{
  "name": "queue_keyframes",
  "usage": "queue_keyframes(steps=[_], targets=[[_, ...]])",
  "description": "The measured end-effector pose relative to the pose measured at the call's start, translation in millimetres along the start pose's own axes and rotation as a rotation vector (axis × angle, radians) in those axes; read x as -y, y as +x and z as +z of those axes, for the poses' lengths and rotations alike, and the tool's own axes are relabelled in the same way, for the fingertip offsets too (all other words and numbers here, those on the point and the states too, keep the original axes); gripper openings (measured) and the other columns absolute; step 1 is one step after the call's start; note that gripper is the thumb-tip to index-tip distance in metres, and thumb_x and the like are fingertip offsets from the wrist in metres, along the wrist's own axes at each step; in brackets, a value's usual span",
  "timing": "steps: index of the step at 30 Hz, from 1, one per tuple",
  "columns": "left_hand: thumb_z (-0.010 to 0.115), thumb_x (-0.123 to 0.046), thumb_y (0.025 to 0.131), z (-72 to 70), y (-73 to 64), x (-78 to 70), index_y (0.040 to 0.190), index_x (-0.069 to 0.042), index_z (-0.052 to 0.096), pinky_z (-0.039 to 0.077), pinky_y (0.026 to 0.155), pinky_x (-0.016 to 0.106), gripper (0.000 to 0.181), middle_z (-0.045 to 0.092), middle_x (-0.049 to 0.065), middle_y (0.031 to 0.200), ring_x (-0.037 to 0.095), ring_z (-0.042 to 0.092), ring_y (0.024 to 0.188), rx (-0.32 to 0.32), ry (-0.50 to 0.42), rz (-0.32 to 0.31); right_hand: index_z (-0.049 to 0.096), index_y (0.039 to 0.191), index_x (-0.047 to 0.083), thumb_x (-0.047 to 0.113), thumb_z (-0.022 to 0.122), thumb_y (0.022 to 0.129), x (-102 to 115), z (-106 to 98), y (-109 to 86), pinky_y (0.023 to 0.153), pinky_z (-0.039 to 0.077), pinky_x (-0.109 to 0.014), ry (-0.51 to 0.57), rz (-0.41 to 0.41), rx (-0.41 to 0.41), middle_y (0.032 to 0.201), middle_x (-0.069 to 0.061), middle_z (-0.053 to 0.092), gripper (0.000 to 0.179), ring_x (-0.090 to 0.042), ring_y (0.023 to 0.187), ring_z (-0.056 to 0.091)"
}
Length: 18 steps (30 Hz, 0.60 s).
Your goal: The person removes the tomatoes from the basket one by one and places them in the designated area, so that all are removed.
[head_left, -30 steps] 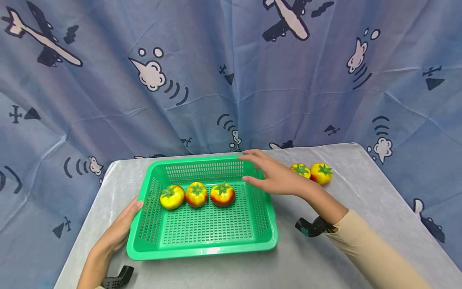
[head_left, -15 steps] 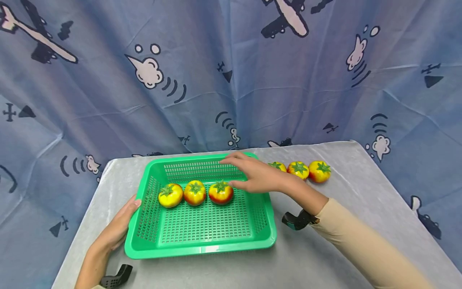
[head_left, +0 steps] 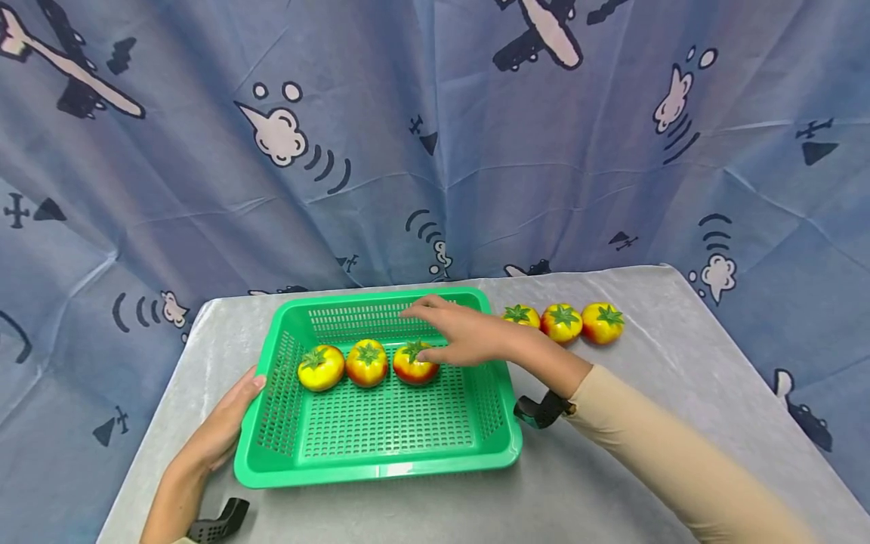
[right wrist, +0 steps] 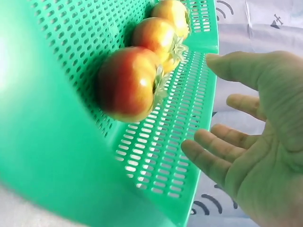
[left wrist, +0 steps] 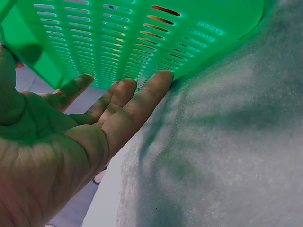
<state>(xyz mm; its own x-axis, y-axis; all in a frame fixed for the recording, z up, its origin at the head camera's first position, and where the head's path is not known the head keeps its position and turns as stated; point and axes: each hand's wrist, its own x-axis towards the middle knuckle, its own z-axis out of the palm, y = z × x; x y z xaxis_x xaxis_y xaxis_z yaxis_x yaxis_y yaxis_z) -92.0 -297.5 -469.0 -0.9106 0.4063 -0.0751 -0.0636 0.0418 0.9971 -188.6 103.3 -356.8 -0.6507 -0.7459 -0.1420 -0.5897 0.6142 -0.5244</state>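
Note:
A green slotted plastic basket (head_left: pixel 387 423) stands on the table, holding three red-and-yellow tomatoes in a row: the left tomato (head_left: pixel 321 368), the middle tomato (head_left: pixel 367 363) and the right tomato (head_left: pixel 414 368). My left hand (head_left: pixel 227 419) holds the basket's left side, thumb over the rim and fingertips against the slotted outer wall (left wrist: pixel 113 42). Over the basket's back right part is my right hand (head_left: pixel 462 332), palm down and holding nothing. Its spread fingers (right wrist: pixel 210 158) stay apart from the nearest tomato (right wrist: pixel 128 84) in the right wrist view; its thumb overlaps the right tomato in the head view.
Beyond the basket's right side, three more tomatoes (head_left: pixel 561 323) sit in a row on the grey cloth-covered table (head_left: pixel 646 378), the nearest partly behind my right forearm. A blue curtain (head_left: pixel 381 151) with printed planes hangs behind the table's back edge.
My right hand has moved left and a little toward me, farther over the basket, uncovering a third tomato on the table. My left hand and the basket have kept their place.

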Motion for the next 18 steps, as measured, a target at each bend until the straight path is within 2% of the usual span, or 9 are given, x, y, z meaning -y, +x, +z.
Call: queue_keyframes(steps=[5,18], targets=[[0.023,-0.032,0.119,0.1,0.4,-0.5,0.163,0.012,-0.005,0.067,0.089,0.040,0.068,0.071,-0.004,0.125,0.018,0.076,0.109,0.002,-0.009,0.004,0.042,0.162,0.015,0.027,0.070,0.104,4.8,2.5,4.6,0.119,0.049,-0.054,-0.002,0.017,0.046,0.167,-0.016,0.037,0.066,-0.036,0.147,0.051],[0.023,-0.032,0.119,-0.8,0.8,0.6,0.163,0.011,-0.008,0.067,0.088,0.041,0.069,0.071,-0.004,0.124,0.019,0.077,0.108,0.012,-0.029,0.009,0.047,0.159,0.010,0.022,0.077,0.099,3.1,15.4,20.5,0.116,0.051,-0.052,-0.021,0.074,0.102,0.160,-0.018,0.045,0.068,-0.035,0.139,0.056]])
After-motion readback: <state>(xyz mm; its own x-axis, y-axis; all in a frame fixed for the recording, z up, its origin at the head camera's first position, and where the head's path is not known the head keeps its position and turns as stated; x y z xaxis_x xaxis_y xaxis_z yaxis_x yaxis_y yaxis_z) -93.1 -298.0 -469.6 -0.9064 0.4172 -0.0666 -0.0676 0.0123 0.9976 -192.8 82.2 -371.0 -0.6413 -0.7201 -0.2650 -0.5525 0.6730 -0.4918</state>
